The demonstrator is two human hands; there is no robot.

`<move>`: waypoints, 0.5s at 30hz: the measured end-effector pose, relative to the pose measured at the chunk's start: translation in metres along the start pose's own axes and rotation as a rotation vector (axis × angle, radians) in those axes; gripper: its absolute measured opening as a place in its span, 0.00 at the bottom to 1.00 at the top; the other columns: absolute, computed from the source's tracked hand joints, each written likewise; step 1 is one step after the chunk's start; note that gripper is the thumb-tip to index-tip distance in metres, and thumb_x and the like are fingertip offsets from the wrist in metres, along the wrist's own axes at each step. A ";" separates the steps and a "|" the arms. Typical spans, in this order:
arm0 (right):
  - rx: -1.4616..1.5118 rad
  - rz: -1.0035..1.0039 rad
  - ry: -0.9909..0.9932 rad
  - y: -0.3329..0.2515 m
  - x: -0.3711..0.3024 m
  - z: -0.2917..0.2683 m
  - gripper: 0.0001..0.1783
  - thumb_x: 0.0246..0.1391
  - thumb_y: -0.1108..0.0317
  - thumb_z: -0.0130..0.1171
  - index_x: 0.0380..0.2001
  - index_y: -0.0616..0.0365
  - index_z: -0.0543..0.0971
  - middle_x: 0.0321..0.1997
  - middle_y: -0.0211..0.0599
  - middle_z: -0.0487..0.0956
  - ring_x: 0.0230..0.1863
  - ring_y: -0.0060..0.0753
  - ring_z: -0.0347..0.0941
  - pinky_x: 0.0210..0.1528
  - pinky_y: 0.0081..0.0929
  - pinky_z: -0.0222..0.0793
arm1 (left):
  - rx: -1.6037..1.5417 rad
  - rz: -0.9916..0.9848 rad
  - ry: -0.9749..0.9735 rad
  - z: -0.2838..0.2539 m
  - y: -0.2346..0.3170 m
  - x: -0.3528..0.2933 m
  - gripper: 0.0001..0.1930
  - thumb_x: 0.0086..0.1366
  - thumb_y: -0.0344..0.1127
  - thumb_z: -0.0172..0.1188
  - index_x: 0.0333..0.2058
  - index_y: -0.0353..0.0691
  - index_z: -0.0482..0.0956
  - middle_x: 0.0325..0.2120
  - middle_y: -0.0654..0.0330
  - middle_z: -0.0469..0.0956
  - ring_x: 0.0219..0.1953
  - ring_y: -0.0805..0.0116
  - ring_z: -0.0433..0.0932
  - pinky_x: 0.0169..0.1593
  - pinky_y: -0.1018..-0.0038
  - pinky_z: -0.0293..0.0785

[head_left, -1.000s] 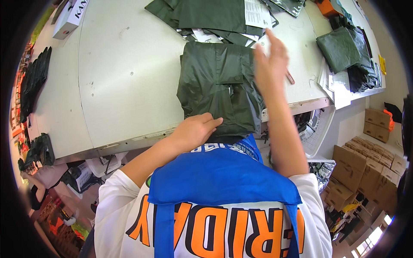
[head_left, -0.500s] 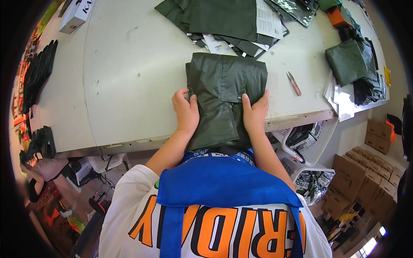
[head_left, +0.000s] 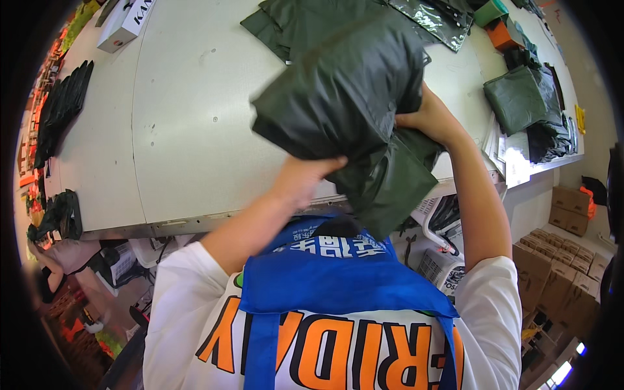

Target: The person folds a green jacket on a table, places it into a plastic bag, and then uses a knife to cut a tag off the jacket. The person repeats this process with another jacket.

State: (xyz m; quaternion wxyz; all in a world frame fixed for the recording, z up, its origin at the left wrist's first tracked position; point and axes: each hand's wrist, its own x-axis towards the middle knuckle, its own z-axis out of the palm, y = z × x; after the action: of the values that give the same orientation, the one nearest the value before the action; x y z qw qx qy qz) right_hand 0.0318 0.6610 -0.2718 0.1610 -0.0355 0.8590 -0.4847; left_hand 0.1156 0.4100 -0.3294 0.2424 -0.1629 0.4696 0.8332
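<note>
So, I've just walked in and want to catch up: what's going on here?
A person in a blue apron holds a dark green garment at a tilt over the near part of the white table. The left hand grips its lower edge; the right hand grips its right side. Beyond it lies a pile of dark green pieces, and a folded green bundle lies at the right.

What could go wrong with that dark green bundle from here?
The bundle has a loose flap hanging past the table's front edge, which might snag or pull it loose. It also overlaps the green pile in view and could knock that askew, though I can't tell whether they touch.
</note>
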 end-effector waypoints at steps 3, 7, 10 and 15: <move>-0.566 0.006 0.067 0.012 0.003 0.035 0.42 0.35 0.71 0.66 0.58 0.58 0.61 0.41 0.57 0.76 0.45 0.58 0.73 0.46 0.41 0.70 | -0.119 -0.132 0.202 0.012 -0.065 -0.005 0.21 0.52 0.22 0.65 0.46 0.34 0.73 0.41 0.57 0.77 0.41 0.63 0.76 0.44 0.67 0.72; -0.612 -0.058 0.056 0.023 -0.028 0.099 0.39 0.38 0.62 0.60 0.55 0.65 0.61 0.39 0.59 0.75 0.41 0.60 0.72 0.46 0.45 0.68 | -0.230 -0.404 0.317 -0.007 -0.090 -0.013 0.14 0.54 0.26 0.64 0.40 0.37 0.75 0.39 0.59 0.77 0.38 0.66 0.74 0.35 0.72 0.70; -0.632 -0.056 -0.044 -0.021 -0.060 0.118 0.60 0.35 0.40 0.64 0.59 0.78 0.53 0.47 0.63 0.70 0.51 0.59 0.66 0.59 0.48 0.55 | -0.329 -0.491 0.359 -0.023 -0.102 -0.014 0.12 0.57 0.26 0.61 0.40 0.34 0.75 0.37 0.57 0.77 0.36 0.64 0.76 0.34 0.71 0.73; -0.951 -0.154 -0.016 -0.009 -0.094 0.146 0.75 0.17 0.33 0.71 0.59 0.82 0.50 0.51 0.64 0.64 0.55 0.60 0.61 0.61 0.52 0.50 | -0.246 -0.470 0.264 -0.008 -0.085 -0.026 0.16 0.59 0.22 0.52 0.47 0.28 0.70 0.44 0.52 0.74 0.42 0.62 0.76 0.43 0.69 0.75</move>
State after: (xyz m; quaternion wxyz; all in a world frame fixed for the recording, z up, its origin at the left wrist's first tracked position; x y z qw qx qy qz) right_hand 0.1649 0.5566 -0.3109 0.0972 -0.1722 0.9791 -0.0483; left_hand 0.1853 0.4343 -0.3801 0.3440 -0.4024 0.3420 0.7764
